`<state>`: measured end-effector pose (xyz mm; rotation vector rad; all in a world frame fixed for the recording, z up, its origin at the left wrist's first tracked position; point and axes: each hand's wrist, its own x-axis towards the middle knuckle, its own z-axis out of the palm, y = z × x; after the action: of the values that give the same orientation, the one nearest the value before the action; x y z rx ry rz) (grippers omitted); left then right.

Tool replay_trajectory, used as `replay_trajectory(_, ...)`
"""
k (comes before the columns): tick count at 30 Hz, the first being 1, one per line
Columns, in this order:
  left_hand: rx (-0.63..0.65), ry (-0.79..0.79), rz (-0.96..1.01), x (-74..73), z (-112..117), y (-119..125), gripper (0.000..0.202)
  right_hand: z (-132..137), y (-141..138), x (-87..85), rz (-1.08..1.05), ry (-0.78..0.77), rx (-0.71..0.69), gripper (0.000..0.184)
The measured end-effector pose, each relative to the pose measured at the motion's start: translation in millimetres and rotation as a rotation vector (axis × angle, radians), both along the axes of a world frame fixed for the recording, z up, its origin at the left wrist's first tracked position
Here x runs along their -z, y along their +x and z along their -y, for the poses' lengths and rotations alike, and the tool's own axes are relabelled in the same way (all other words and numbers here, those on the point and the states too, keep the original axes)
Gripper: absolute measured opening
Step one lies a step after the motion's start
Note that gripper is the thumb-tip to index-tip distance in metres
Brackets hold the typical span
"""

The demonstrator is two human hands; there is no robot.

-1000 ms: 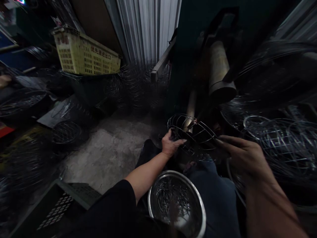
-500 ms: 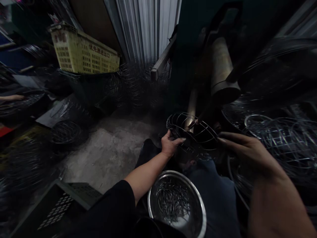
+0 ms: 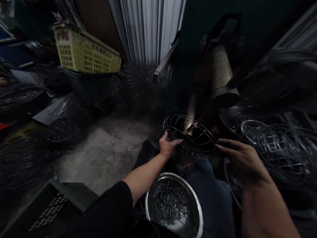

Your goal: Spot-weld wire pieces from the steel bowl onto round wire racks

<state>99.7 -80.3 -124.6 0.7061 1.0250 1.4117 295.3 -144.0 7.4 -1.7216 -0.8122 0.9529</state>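
Observation:
A round wire basket frame (image 3: 178,119) sits between my two hands, tilted, its bars curving around a brass-coloured rod (image 3: 190,114). At its left rim my left hand (image 3: 167,145) grips the wire, thumb stretched to the right. My right hand (image 3: 237,153) pinches the right rim between thumb and fingers. Above the frame hangs a thick metal cylinder (image 3: 221,72), part of a dark machine. A small bright spot shows where the rod's tip meets the wires. On my lap rests a steel bowl (image 3: 199,211) holding many short bent wire pieces (image 3: 169,203).
To the right lies a heap of wire frames (image 3: 279,145). A yellow crate (image 3: 86,49) stands at the back left on a dark bin. A green crate (image 3: 52,208) is at lower left, beside concrete floor (image 3: 99,148). Another person's hand (image 3: 3,81) shows at the far left edge.
The wire frame has turned slightly, and both hands still hold it. My view has shifted a little. The other person's hand has drawn back toward the left edge.

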Motion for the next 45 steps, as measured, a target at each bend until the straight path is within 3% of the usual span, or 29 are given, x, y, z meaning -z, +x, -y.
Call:
replay_trajectory(6, 0.048, 0.003, 0.082, -4.0, 4.2, 3.7, 0.061, 6.8, -0.7, 10.3, -0.093, 0.029, 0.032, 0.038)
replay_trajectory(10, 0.055, -0.032, 0.126, -8.5, 6.0, 5.4, 0.058, 6.8, -8.6, -6.5, 0.027, 0.032, -0.005, 0.038)
replay_trajectory(14, 0.011, -0.105, 0.226, -11.7, 4.3, 7.3, 0.053, -10.5, -19.9, -23.2, 0.095, 0.101, -0.096, 0.036)
replay_trajectory(21, -0.013, -0.263, 0.257, -18.9, 7.8, 8.6, 0.055, -39.8, -27.6, -25.9, 0.031, 0.036, -0.138, 0.041)
replay_trajectory(27, 0.126, -0.343, 0.276, -18.3, 19.5, 10.7, 0.054, -18.8, -12.3, -36.1, 0.025, -0.004, -0.177, 0.042)
replay_trajectory(30, 0.128, -0.352, 0.298, -16.3, 19.9, 9.4, 0.045, -5.5, -8.0, -34.7, -0.025, -0.096, -0.193, 0.040)
replay_trajectory(32, 0.122, -0.379, 0.316, -14.8, 18.9, 8.5, 0.039, -4.1, -11.0, -30.5, -0.025, -0.056, -0.152, 0.038)
replay_trajectory(36, 0.096, -0.407, 0.348, -14.4, 17.4, 8.0, 0.031, -16.3, -19.4, -24.2, 0.023, 0.056, -0.149, 0.035)
replay_trajectory(45, 0.081, -0.465, 0.332, -21.9, 18.6, 9.2, 0.028, -28.3, -13.7, -22.9, 0.025, 0.043, -0.170, 0.034)
